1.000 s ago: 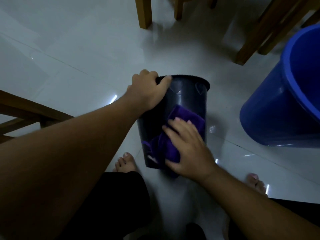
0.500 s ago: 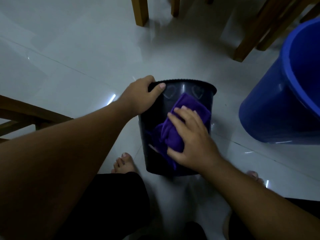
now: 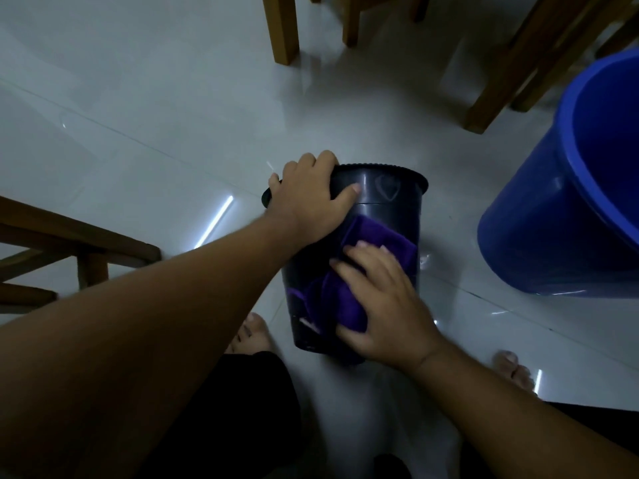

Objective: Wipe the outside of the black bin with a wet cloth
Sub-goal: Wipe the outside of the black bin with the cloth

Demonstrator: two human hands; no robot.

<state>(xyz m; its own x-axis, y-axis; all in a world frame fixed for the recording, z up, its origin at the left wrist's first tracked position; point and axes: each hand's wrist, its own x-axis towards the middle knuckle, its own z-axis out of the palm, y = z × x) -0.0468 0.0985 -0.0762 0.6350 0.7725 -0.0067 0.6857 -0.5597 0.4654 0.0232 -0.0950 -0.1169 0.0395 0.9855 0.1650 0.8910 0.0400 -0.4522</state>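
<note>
The black bin (image 3: 394,202) stands on the tiled floor between my feet, tilted slightly away from me, with heart shapes under its ribbed rim. My left hand (image 3: 311,198) grips the rim on the left side, thumb pressed on the outer wall. A purple cloth (image 3: 345,299) lies flat against the bin's near wall. My right hand (image 3: 380,302) presses on it with fingers spread, low on the wall near the base. The bin's far side and inside are hidden.
A big blue bucket (image 3: 539,229) stands close on the right. Wooden chair legs (image 3: 283,29) rise beyond the bin, more wooden legs (image 3: 501,77) at upper right, and a wooden frame (image 3: 79,243) lies at left. My bare feet (image 3: 250,333) flank the bin.
My right hand has slid the cloth up the bin's wall and back down toward the base. My left hand shifted its hold further over the rim, and the bin tilted a little.
</note>
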